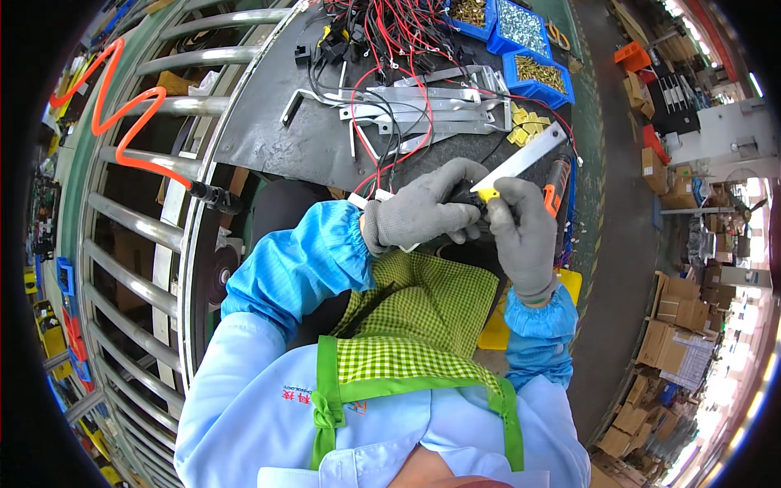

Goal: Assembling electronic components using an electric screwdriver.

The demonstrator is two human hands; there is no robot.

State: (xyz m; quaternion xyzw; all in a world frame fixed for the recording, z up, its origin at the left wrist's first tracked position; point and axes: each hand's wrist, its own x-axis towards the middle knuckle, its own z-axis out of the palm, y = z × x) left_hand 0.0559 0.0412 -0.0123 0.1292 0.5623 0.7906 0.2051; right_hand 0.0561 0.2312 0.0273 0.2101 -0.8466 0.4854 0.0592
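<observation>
Both my hands wear grey gloves and meet over the near edge of the black work table. My left hand (427,207) has its fingers closed around a small black part (465,198), most of which is hidden. The fingers of my right hand (525,236) pinch a small yellow piece (488,195) beside it. A flat metal strip (525,159) slants up and to the right from between the hands, with a hole near its far end; which hand bears it, I cannot tell. Red and black wires (380,167) run from the table toward my left hand.
Bent metal brackets (439,110) lie stacked beyond my hands, below a tangle of wires (399,28). Blue bins (533,77) of screws stand at the far right near yellow pieces (527,124). An orange-and-black tool (556,187) lies by my right hand. A roller conveyor (138,220) runs along the left.
</observation>
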